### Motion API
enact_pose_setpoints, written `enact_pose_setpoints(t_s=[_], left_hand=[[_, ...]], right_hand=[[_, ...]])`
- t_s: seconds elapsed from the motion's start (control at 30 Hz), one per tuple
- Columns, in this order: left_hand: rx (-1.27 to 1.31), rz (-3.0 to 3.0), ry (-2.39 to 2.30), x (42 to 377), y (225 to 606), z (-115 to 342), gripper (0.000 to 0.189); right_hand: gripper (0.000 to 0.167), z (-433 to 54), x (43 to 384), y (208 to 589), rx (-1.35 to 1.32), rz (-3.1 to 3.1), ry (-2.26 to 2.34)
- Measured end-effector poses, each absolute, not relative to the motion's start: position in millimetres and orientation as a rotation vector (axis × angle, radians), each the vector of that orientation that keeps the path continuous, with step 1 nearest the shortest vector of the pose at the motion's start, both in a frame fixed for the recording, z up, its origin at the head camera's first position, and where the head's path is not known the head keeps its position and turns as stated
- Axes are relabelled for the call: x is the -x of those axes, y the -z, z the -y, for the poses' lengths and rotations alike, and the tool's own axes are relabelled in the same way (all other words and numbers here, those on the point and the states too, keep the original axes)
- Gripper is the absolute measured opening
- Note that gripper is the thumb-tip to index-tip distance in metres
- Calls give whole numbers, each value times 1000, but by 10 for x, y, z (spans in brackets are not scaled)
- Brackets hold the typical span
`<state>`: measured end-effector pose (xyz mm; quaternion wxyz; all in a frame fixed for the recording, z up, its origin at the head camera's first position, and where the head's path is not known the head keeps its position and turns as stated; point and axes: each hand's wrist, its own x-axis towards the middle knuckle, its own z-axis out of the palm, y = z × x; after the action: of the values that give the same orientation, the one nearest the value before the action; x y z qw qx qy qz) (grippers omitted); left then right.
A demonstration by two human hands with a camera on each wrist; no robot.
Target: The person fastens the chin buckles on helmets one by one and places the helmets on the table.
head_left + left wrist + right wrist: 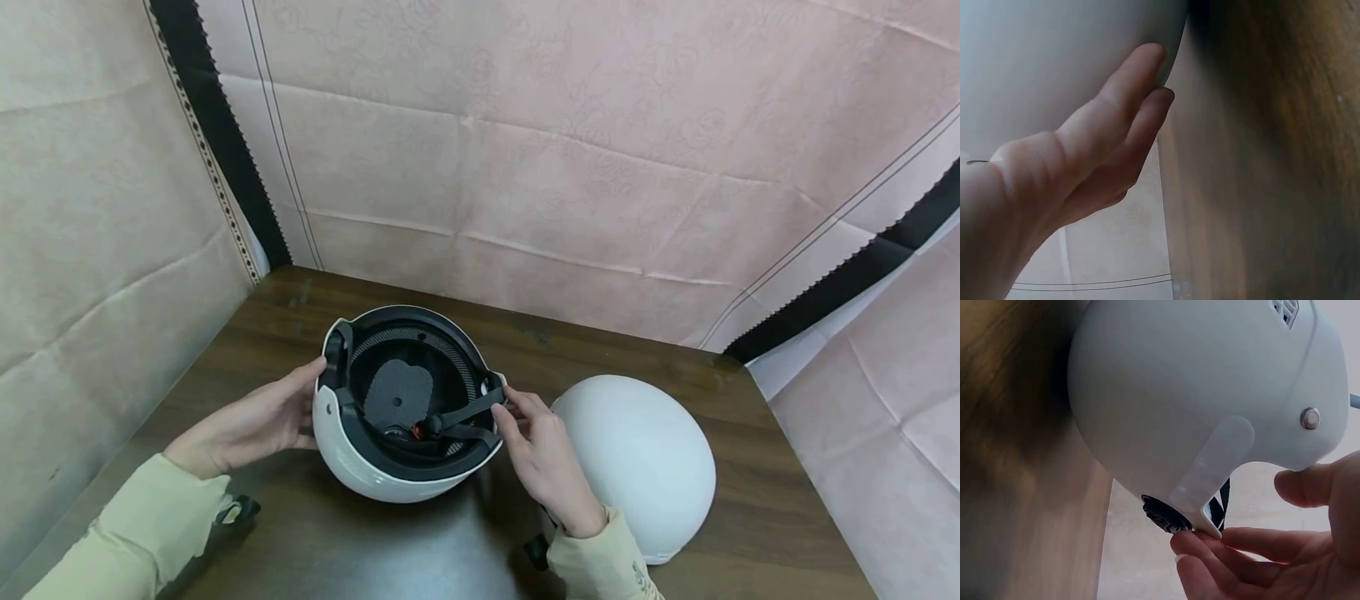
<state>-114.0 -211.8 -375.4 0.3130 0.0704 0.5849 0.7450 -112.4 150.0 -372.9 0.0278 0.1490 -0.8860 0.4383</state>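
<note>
An upturned white helmet shows its black padded inside, with a dark chin strap lying across the right part of its opening. My left hand rests against the shell's left side, its fairly straight fingers along the outside. In the left wrist view those fingers lie flat on the pale shell. At the right edge, my right hand holds the rim near the strap. The right wrist view shows its thumb at one part of the rim and its fingertips at the rim's tip beside a black ridged dial.
A second white helmet, crown up, stands on the table close to my right forearm. The brown wooden table is bordered by pale patterned cloth walls at the back and sides.
</note>
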Motion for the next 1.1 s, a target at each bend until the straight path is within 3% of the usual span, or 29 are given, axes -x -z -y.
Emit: enact_pose_setpoints(t_s=[0.43,1.1], left_hand=[[-129,-1525,-2024,1121,3719,2103,68],[-110,-1472,-2009,1136,3673,2049,74]], right_hand=[[48,-1537,1141,3758,-397,2780,-1436],[46,-1534,1139,3757,-340,2803,-1434]])
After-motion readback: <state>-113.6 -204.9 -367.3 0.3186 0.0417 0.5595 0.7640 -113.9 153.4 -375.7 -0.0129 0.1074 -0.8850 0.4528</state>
